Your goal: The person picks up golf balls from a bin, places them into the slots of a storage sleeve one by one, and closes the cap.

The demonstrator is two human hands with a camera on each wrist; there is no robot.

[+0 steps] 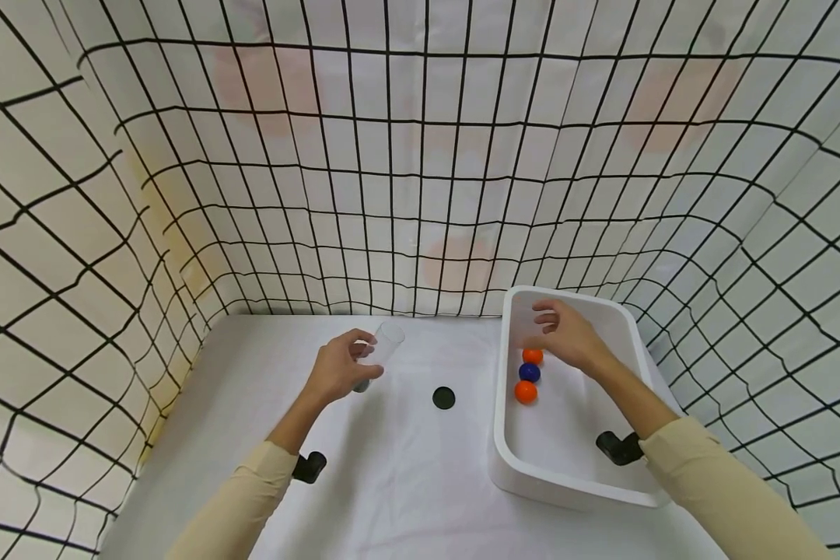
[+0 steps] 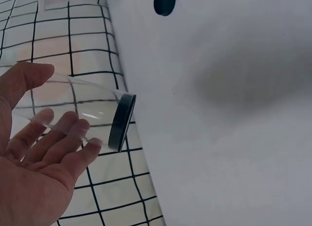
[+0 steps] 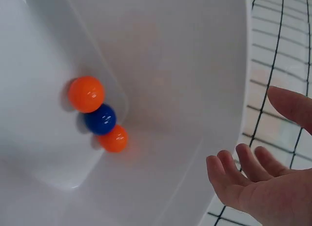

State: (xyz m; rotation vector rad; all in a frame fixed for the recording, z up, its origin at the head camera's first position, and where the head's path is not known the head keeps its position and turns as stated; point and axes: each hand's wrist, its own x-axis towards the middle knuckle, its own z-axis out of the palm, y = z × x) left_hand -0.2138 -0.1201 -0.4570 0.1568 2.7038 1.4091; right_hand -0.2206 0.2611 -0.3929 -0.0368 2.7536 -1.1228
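Note:
My left hand [image 1: 341,365] grips a clear cylindrical tube [image 1: 390,342], thumb on one side and fingers on the other. A dark cap [image 2: 122,122] closes the tube's lower end, and the tube looks tilted above the table. Over the white bin [image 1: 498,404], my right hand [image 1: 567,336] holds nothing, its fingers loosely bent and thumb apart. Inside the bin, two orange balls [image 3: 86,94] and a blue ball [image 3: 100,119] lie in a row along the wall. In the head view the right hand is close above the farther orange ball [image 1: 533,355].
A round dark disc [image 1: 444,398] lies on the white table [image 1: 406,474] between the left hand and the bin. Black netting [image 1: 420,179] rises at the back and both sides. Dark wrist mounts [image 1: 619,449] stick out from the sleeves.

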